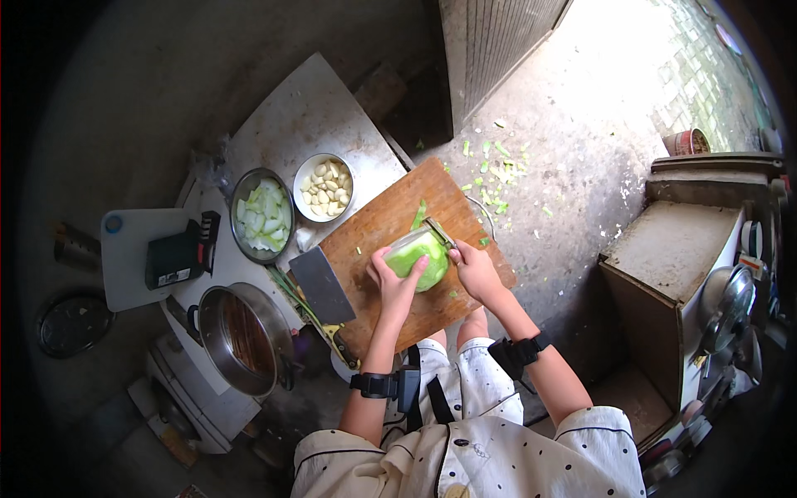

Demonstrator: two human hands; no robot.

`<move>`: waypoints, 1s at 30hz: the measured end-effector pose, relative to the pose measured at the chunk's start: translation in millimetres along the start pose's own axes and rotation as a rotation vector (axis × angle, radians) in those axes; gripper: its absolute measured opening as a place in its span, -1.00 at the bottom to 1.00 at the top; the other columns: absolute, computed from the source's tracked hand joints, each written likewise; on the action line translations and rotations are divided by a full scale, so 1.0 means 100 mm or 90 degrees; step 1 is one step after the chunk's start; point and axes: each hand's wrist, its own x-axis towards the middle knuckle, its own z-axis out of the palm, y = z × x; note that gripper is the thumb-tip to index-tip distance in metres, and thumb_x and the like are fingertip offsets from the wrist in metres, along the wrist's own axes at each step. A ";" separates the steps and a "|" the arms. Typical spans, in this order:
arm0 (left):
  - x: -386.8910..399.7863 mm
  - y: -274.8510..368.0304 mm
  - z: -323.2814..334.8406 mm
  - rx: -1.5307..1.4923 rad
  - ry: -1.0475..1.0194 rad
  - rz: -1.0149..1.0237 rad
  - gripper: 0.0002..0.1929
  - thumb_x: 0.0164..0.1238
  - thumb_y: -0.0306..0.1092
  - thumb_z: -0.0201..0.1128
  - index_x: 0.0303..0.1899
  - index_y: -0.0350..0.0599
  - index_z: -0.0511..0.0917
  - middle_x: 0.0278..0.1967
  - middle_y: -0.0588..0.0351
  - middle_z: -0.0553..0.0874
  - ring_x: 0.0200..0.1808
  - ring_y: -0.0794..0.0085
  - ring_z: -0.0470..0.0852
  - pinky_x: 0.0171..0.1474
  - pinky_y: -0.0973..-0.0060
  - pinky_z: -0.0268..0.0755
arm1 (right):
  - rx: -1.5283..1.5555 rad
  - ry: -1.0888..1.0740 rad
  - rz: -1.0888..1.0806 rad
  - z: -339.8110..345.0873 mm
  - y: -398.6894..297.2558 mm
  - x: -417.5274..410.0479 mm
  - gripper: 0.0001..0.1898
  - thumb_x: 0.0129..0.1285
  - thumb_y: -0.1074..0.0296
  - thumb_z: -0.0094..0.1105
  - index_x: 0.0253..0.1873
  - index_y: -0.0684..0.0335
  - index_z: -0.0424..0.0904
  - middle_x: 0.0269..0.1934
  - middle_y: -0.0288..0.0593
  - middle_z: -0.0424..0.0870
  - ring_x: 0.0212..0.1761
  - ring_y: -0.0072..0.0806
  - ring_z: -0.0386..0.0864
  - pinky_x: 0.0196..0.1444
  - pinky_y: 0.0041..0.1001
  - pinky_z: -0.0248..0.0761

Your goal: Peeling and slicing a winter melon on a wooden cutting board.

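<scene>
On a wooden cutting board [389, 205] lies a large pale green gourd or melon piece [408, 258], partly peeled. My left hand [397, 277] grips it from the near left side, thumb on top. In my right hand [476, 271] is a metal peeler [439, 233], its head at the far right edge of the piece. A green peel strip [418, 215] lies just beyond. A cleaver [322, 284] rests across the board's left edge. To the left are a metal bowl of cut pale green pieces [264, 218] and a white bowl of peeled garlic cloves [325, 188].
A steel pot [240, 339] stands at the lower left, near a white cutting board [140, 249] and a dark green box [171, 258]. Peel scraps [498, 177] litter the floor beyond the board. A cabinet [672, 249] with pot lids stands right.
</scene>
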 end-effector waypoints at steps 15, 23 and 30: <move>0.04 -0.29 -0.15 -0.247 -0.075 -0.083 -0.30 0.02 -0.01 0.33 0.05 -0.17 0.13 0.01 -0.12 0.22 0.06 0.19 0.26 0.09 0.32 0.17 | -0.048 -0.006 0.070 0.25 0.33 0.34 -0.73 0.27 0.17 -0.15 -0.17 0.24 0.45 -0.32 0.19 0.55 -0.19 0.09 0.48 -0.15 -0.10 0.32; -0.16 -0.33 -0.40 -0.317 -0.142 -0.198 -0.35 0.17 -0.15 0.23 0.17 0.18 -0.03 0.19 0.02 0.13 0.20 0.15 0.19 0.05 -0.06 0.22 | 0.041 0.116 0.064 0.41 0.23 0.41 -0.72 0.29 0.20 -0.16 -0.13 0.27 0.45 -0.41 0.10 0.58 -0.28 0.00 0.54 -0.24 -0.17 0.35; -0.28 -0.16 -0.50 -0.379 -0.045 -0.211 -0.27 0.20 -0.27 0.21 0.22 0.24 -0.17 0.26 -0.02 0.05 0.25 0.15 0.10 0.09 -0.13 0.11 | 0.328 0.131 0.023 0.56 0.12 0.20 -0.72 0.32 0.23 -0.18 -0.14 0.29 0.47 -0.46 -0.04 0.58 -0.37 -0.21 0.57 -0.26 -0.35 0.39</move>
